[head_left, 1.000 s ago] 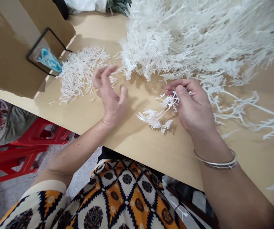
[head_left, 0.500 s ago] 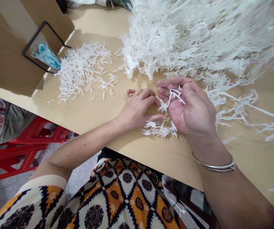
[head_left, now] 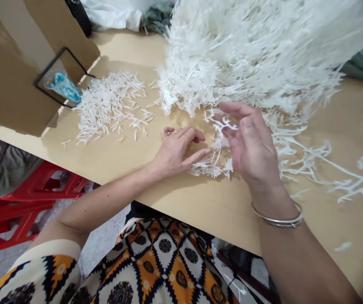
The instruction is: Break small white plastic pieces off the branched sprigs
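My left hand (head_left: pixel 181 150) rests low over the table, thumb and forefinger apart and the other fingers loosely curled, with nothing visible between them. To its right, my right hand (head_left: pixel 253 139) is raised and tilted, carrying a thin white branched plastic piece (head_left: pixel 224 123) across its fingers; slight blur hides the exact contact. Between and below the hands lies a small heap of white branched bits (head_left: pixel 211 168), close to my left thumb. Beyond my right hand rises a large pile of white feathery plastic sprigs (head_left: pixel 232 55).
Small white sprigs (head_left: pixel 108 101) form a heap at left, beside a cardboard box (head_left: pixel 13 63) and a black wire frame with a clear cup (head_left: pixel 63 86) holding blue-white material. Bare white stems (head_left: pixel 321 158) lie at right. Red stools (head_left: pixel 39 185) stand below the table's left edge.
My right hand has turned and its fingers have lifted, bringing the branched piece from the palm out towards the fingers. My left thumb and forefinger have come away from the white tuft. The view has shifted slightly.
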`<state>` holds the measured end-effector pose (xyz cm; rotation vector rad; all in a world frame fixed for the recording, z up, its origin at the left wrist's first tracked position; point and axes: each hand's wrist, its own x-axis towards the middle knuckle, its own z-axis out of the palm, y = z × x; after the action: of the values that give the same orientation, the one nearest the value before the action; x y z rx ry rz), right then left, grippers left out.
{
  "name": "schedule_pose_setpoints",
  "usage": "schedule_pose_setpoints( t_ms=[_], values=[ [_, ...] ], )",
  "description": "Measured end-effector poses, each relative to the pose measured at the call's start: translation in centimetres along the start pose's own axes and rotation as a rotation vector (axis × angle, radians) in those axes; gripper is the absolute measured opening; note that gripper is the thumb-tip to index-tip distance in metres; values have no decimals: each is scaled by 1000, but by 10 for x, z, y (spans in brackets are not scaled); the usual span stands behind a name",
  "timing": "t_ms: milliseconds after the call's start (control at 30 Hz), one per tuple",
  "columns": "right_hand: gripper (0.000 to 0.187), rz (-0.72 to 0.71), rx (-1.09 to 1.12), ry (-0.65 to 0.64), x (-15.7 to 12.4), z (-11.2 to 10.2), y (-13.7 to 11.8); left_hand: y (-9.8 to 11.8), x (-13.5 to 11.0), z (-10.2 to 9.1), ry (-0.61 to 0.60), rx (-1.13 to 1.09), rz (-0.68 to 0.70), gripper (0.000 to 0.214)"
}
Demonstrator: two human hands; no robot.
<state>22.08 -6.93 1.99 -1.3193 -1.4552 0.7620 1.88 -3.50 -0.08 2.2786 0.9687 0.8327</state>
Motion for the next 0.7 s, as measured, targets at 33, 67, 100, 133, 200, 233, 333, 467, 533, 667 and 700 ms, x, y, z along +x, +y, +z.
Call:
schedule_pose_setpoints(
  t_ms=[33, 67, 100, 133, 200, 233, 333, 467, 533, 667, 700],
  values=[
    [42, 3, 83, -20, 1, 1, -1, 0, 0, 0, -19, 4, 6, 44],
    [42, -12, 166, -18, 1, 1, -2, 0, 1, 0, -42, 6, 11, 46],
    [40, -38, 216, 6, 2, 0, -5, 0, 1, 0, -62, 4, 13, 48],
    [37, -70, 199, 46, 2, -2, -8, -1, 1, -1, -74, -1, 10, 49],
    [30, -134, 22, 157, 2, -12, -15, -1, 1, -2, -86, -18, -11, 49],
    [28, -150, -129, 202, 1, -18, -18, 0, 2, -2, -95, -29, -27, 47],
    [21, -121, -583, 102, 0, -38, -20, 7, 7, -2, -114, -59, -100, 45],
    [26, -26, -912, -197, 0, -46, -9, 24, 22, 6, -109, -3, -283, 53],
    [22, 10, -984, -227, 1, -44, -1, 30, 30, 15, -93, 102, -342, 52],
    [10, 79, -887, -148, 5, -45, 11, 25, 37, 29, -51, 239, -285, 31],
    [10, 90, -839, -118, 6, -46, 13, 22, 36, 31, -44, 204, -269, 25]
  ],
)
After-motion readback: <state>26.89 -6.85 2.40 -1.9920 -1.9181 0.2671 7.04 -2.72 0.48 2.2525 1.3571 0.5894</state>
